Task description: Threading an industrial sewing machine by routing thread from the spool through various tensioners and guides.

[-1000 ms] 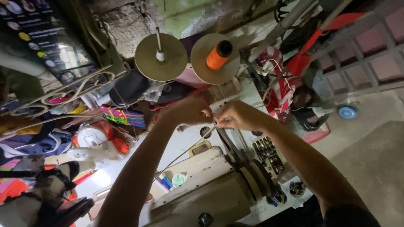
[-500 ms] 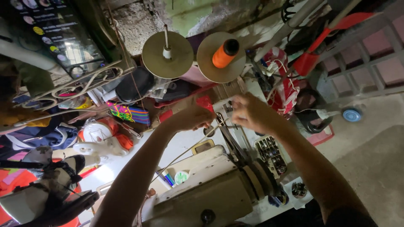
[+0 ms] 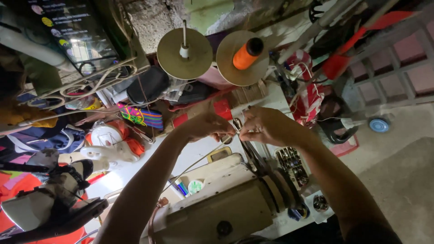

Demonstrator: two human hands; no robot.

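Both hands meet over the far end of a beige sewing machine point(image 3: 235, 203) that stands on a white tabletop point(image 3: 199, 156). The left hand point(image 3: 205, 125) and the right hand point(image 3: 262, 126) are close together, fingertips almost touching, each pinched shut on a thin pale thread point(image 3: 199, 161). The thread lies between the two hands at the pinch and then runs down and to the left, past the left forearm, toward the near side of the machine. Just beneath the fingertips a pair of scissors point(image 3: 246, 144) lies on the machine top, its loop handles right beside the pinch; whether either hand touches it cannot be told.

Beyond the hands, at the far edge, two round spool discs stand side by side: the left disc point(image 3: 184, 54) carries a bare white spindle, the right disc point(image 3: 242, 58) an orange thread cone point(image 3: 246, 53). To the right of the machine a small tray of metal bobbins point(image 3: 291, 165) sits near the right forearm. On the left a striped multicoloured pouch point(image 3: 142, 116) lies among heaped cloth, and a small green round thing point(image 3: 195, 186) rests on the tabletop near the machine base
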